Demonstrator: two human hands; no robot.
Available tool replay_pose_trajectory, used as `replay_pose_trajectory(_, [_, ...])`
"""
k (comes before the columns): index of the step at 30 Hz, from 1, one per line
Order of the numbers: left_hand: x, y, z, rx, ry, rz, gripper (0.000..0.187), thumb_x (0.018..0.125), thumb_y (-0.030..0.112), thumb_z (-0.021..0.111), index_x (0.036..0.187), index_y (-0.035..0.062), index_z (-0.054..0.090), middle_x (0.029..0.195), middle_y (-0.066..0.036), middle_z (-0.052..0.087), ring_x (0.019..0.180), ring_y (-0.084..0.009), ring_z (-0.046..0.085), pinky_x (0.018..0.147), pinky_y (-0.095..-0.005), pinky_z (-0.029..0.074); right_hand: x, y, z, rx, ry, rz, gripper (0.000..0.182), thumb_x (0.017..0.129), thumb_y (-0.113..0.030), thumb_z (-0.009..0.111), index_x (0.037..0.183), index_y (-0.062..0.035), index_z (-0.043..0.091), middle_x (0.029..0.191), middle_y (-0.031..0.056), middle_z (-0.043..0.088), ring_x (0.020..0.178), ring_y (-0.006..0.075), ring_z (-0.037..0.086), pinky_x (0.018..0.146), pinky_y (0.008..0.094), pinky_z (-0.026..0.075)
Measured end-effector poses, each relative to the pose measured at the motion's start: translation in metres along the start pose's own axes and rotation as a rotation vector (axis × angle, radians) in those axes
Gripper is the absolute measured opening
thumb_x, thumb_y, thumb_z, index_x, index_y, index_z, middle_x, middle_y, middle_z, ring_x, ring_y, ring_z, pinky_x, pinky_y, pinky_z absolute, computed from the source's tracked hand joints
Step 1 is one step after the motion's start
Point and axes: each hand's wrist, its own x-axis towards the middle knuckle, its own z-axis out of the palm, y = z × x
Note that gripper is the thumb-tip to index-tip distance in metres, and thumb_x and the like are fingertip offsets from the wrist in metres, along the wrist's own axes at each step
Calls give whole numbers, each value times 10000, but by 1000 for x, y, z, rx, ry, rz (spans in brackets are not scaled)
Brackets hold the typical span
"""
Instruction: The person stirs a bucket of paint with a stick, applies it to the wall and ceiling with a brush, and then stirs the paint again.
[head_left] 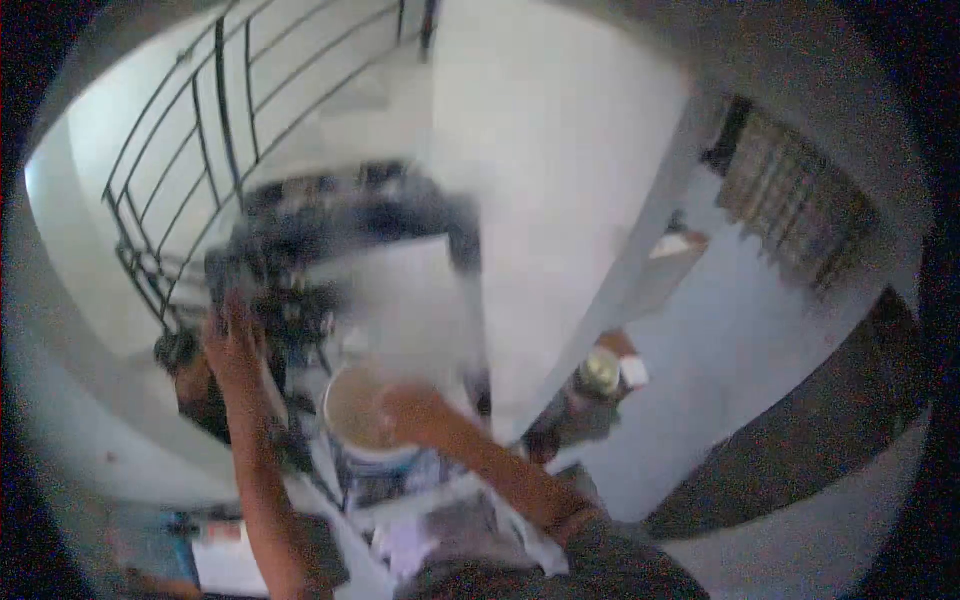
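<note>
My left hand is raised on the left, in front of dark cluttered items beside the stair railing. Its fingers point upward and are smeared by motion. My right hand looks closed and overlaps the right side of a round, white-rimmed container with a tan inside. What its fingers hold cannot be made out. Behind the container a pale flat surface slopes away. Just beneath it lie blurred bluish and white items.
A black metal railing runs along stairs at upper left. A white wall rises behind. To the right, a round greenish item sits near a white box. A patterned curtain hangs at upper right. Dark clutter stands at the back.
</note>
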Motion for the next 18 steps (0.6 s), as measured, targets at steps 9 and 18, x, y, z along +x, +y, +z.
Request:
replay_pose_trajectory(9, [-2,48,-29,-694,-55,-543,412,924,450,579,954,39,567,639,28,450,515,-48,405,450,-232,304,11,13,95,-152,-88,-148,117,733,-160,610,678,-79,675,726,127,679,671,303,674,565,471,530])
replay_pose_trajectory(18, [-4,15,-8,-472,56,-402,429,940,423,559,986,-3,568,651,18,490,506,-57,407,449,-244,314,13,4,85,-103,-209,-89,161,788,-135,569,792,-30,691,809,173,675,765,326,676,658,470,543])
